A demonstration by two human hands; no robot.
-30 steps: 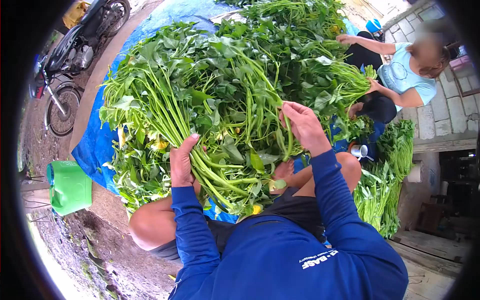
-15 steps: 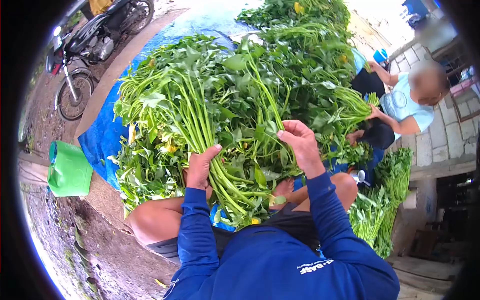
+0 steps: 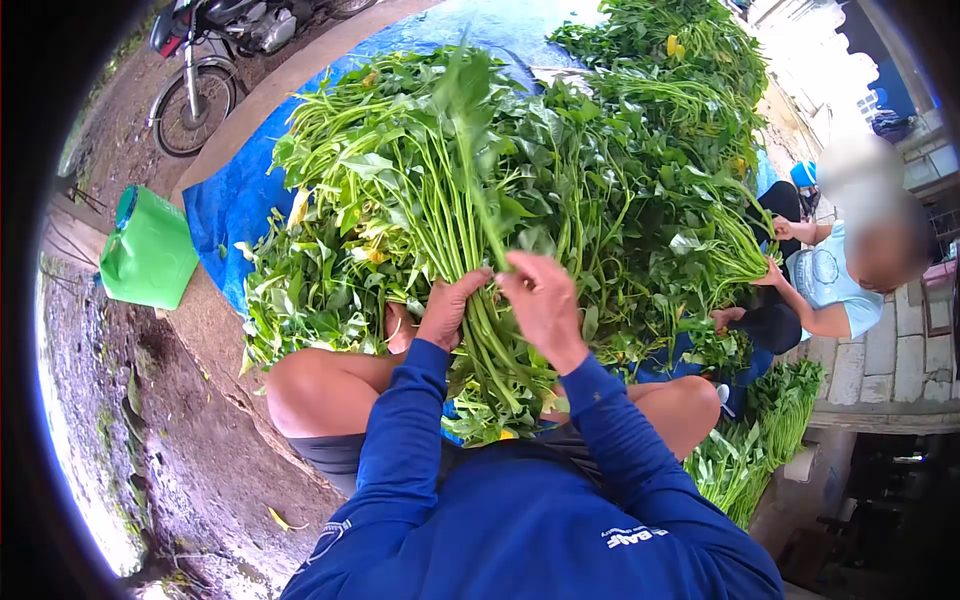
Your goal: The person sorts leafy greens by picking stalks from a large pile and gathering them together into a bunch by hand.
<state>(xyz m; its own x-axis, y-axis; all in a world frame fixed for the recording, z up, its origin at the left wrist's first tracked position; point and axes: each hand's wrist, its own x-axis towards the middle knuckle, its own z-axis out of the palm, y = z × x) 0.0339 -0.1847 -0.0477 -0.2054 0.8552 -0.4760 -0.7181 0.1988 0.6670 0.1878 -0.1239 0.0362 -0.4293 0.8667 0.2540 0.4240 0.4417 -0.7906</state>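
My left hand (image 3: 450, 312) is closed round a bunch of long green stems (image 3: 425, 215), whose leafy tops point away from me and whose cut ends hang over my lap. Just to its right, my right hand (image 3: 540, 305) pinches a single leafy stem (image 3: 480, 190), held up against the bunch and blurred at its top. Beneath and beyond both hands spreads a large heap of leafy greens (image 3: 570, 150) on a blue tarp (image 3: 225, 225).
At the right, another person (image 3: 830, 285) sits holding a bunch of greens. More bundles (image 3: 765, 440) lie at the lower right. A green container (image 3: 150, 250) stands at the left, a motorcycle (image 3: 200, 105) at the upper left, and a block wall (image 3: 890, 350) at the right.
My right hand has moved left with its stem, close beside the bunch in my left hand. The camera view has shifted. The other person's hands have come closer together.
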